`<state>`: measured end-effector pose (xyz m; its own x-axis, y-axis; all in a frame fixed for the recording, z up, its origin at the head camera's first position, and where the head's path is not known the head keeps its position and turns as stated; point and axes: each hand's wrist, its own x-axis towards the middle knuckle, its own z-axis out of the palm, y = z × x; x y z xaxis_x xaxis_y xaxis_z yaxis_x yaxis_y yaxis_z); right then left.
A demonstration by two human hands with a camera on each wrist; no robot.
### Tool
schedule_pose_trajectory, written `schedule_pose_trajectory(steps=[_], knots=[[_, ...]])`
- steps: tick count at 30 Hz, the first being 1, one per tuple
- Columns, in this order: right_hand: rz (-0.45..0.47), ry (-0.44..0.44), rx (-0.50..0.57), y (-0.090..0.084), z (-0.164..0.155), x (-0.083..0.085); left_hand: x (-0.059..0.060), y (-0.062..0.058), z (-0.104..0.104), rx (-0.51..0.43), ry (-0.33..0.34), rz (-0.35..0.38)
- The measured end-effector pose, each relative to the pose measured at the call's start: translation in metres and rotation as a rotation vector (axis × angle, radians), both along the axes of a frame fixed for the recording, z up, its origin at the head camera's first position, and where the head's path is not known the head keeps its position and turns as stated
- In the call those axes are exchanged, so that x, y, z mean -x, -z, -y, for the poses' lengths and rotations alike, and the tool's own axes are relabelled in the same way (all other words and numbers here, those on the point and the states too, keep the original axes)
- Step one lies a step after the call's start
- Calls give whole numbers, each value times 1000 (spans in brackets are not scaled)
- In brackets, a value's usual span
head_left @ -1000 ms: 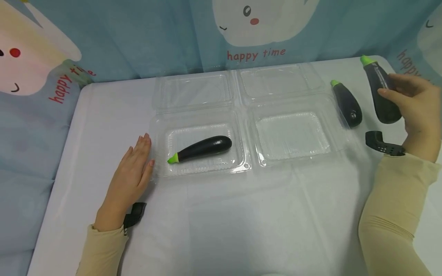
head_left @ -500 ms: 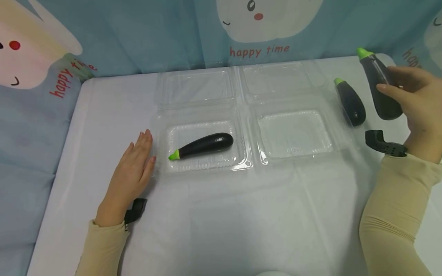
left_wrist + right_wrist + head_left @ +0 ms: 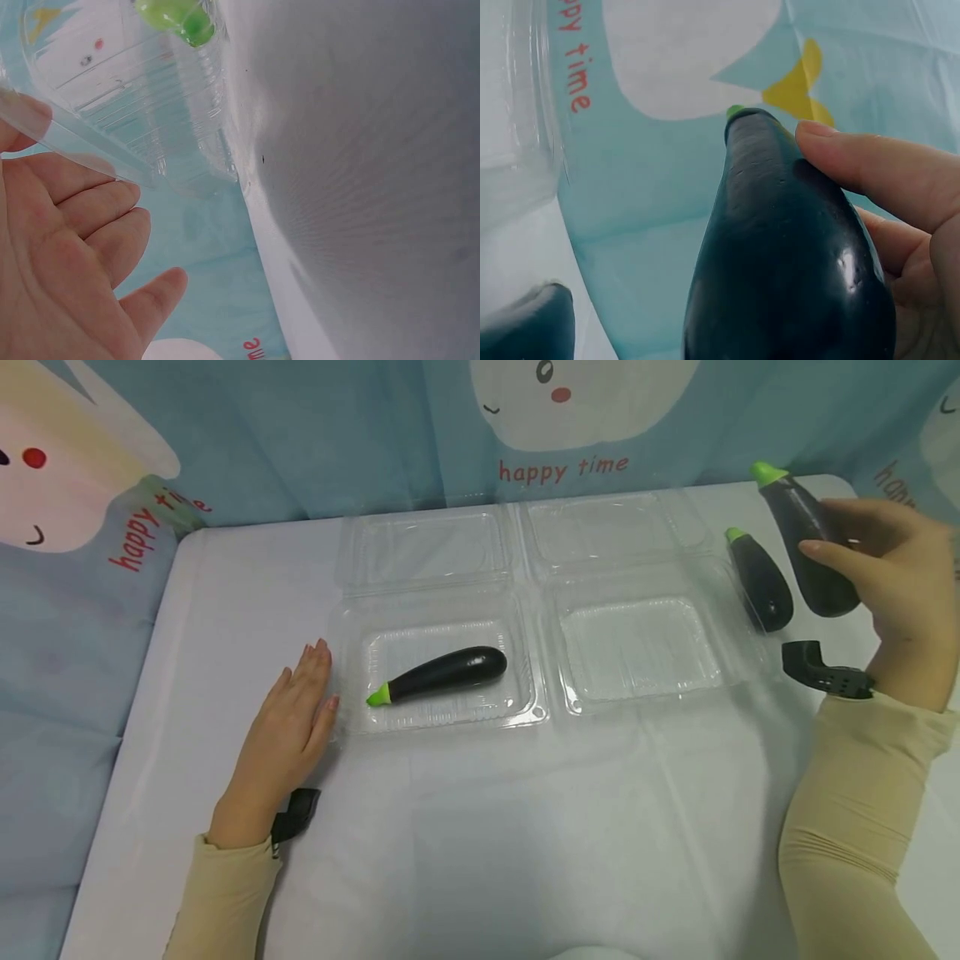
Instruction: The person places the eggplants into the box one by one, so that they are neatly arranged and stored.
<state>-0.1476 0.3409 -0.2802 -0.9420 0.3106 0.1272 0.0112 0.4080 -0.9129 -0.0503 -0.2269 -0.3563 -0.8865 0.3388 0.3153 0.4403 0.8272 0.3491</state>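
My right hand (image 3: pixel 900 568) grips a dark eggplant with a green stem (image 3: pixel 806 543) above the table's right side; in the right wrist view the held eggplant (image 3: pixel 787 255) fills the middle, thumb along its flank. A second eggplant (image 3: pixel 761 581) lies just left of it, against the right container's edge. Inside the left clear plastic container (image 3: pixel 442 722) rests a third, slimmer eggplant (image 3: pixel 450 673). My left hand (image 3: pixel 281 739) has straight fingers at that container's left edge. The left wrist view shows its fingertips by the clear wall, with the green stem (image 3: pixel 180 19) beyond.
The right clear container (image 3: pixel 637 697) lies open beside the left one, both lids (image 3: pixel 592 535) folded back toward the curtain. A blue patterned curtain (image 3: pixel 337 435) stands along the table's back and left. Part of a white round object (image 3: pixel 592 953) shows at the front edge.
My right hand has lifted the eggplant slightly and then shifted a little left with it. The left hand stays at the container's edge. The head view has tilted slightly.
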Motion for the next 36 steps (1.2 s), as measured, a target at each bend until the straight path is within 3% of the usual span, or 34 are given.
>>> schedule_pose_trajectory(steps=[3,7,15,24,36], knots=[[-14,-45,65,-1,3,0,0,0,0,4,-2,7],[5,-79,53,-2,8,0,0,1,0,1,-2,7],[57,-85,-142,-3,17,3,1,1,1,-6,2,-2],[68,-112,-212,-6,22,2,1,0,1,-6,5,11],[39,-203,-170,-9,32,-1,2,0,1,-8,4,16]])
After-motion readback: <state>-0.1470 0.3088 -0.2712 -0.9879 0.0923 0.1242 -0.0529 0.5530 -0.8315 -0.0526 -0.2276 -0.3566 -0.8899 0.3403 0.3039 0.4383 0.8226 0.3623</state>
